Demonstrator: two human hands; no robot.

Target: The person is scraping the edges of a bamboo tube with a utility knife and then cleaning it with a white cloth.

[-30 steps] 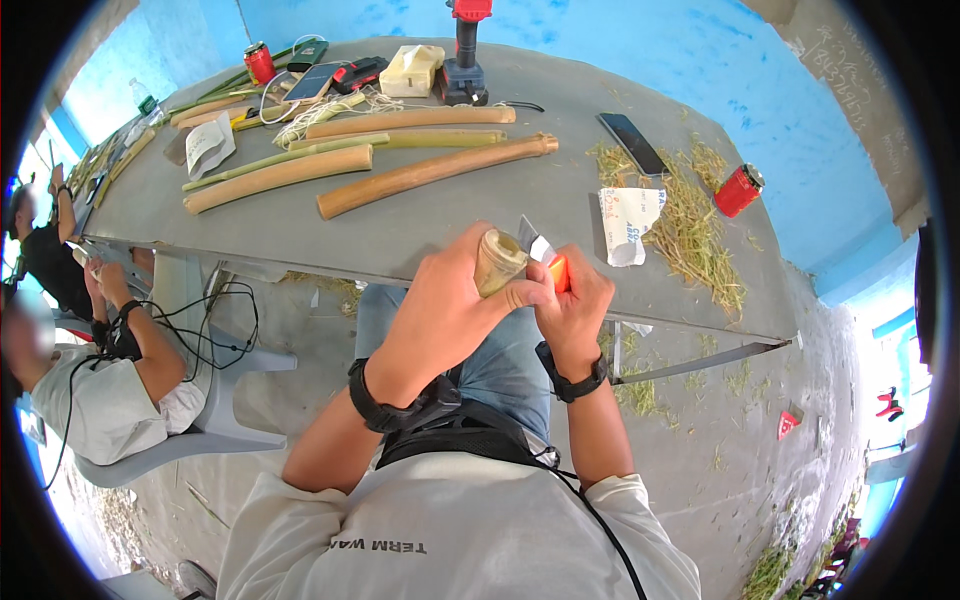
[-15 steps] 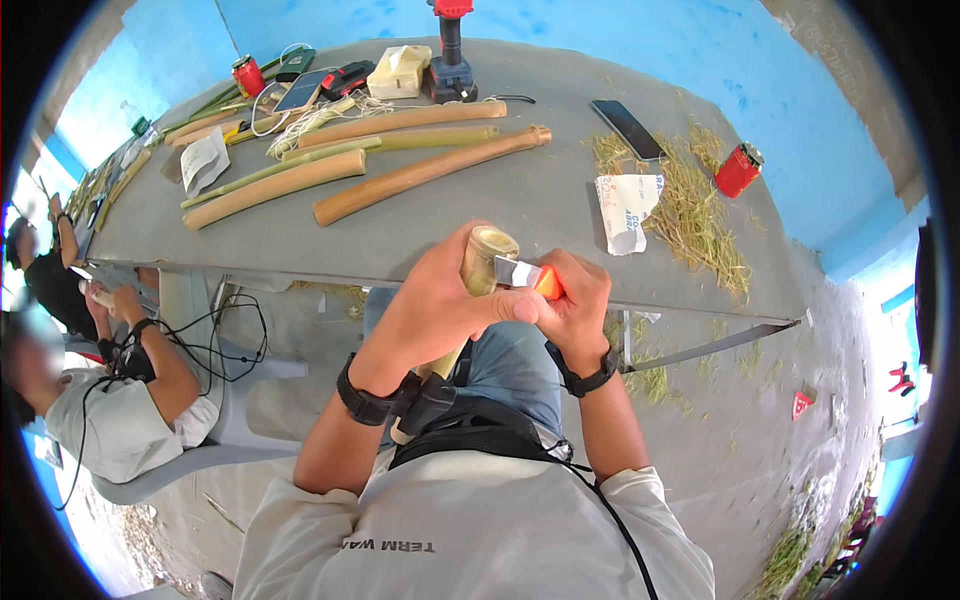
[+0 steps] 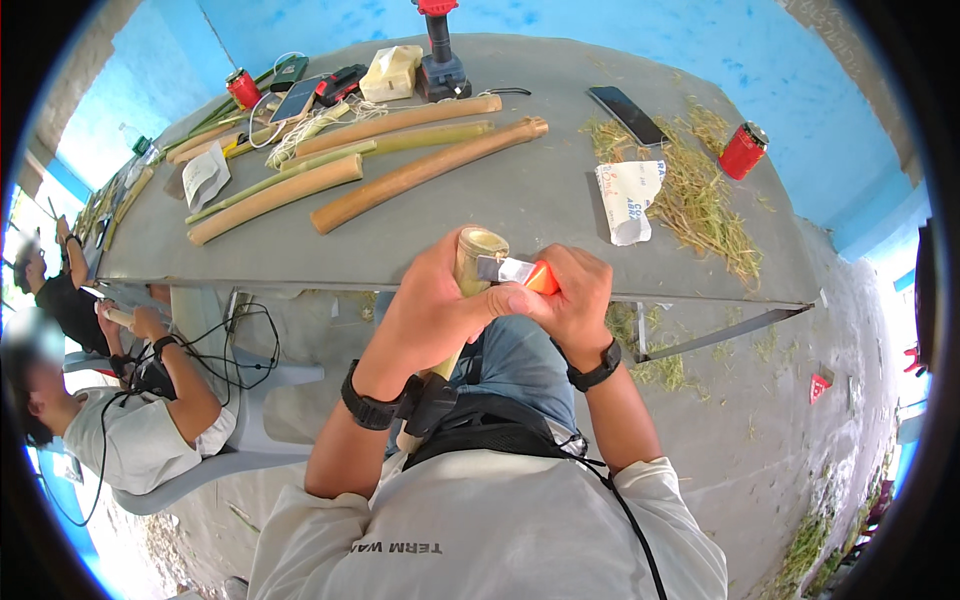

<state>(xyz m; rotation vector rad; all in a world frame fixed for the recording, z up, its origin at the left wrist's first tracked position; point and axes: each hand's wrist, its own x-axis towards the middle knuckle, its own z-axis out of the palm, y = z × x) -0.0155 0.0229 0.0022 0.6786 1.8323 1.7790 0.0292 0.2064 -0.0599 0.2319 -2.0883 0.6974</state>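
Observation:
My left hand [image 3: 425, 300] is wrapped round a bamboo stick [image 3: 482, 243], its hollow cut end facing up above my lap. The stick's lower part runs down between my arms, partly hidden by the hand. In my right hand [image 3: 578, 300] is a utility knife [image 3: 542, 279] with an orange handle, mostly covered by my fingers. Its flat metal blade lies across the side of the bamboo just below the rim. My left thumb reaches over to the right hand, near the knife.
Ahead on the grey table [image 3: 440, 245] lie several bamboo lengths [image 3: 430, 175], a cordless drill [image 3: 441, 60], a phone [image 3: 627, 115], torn paper [image 3: 630, 200], plant shavings [image 3: 705, 225] and a red can [image 3: 744, 151]. At left a person [image 3: 140, 420] sits on a grey chair, beside black cables [image 3: 255, 345].
The blade has shifted slightly left across the bamboo, near its rim. Both hands keep their grips. The whole view has tilted a little.

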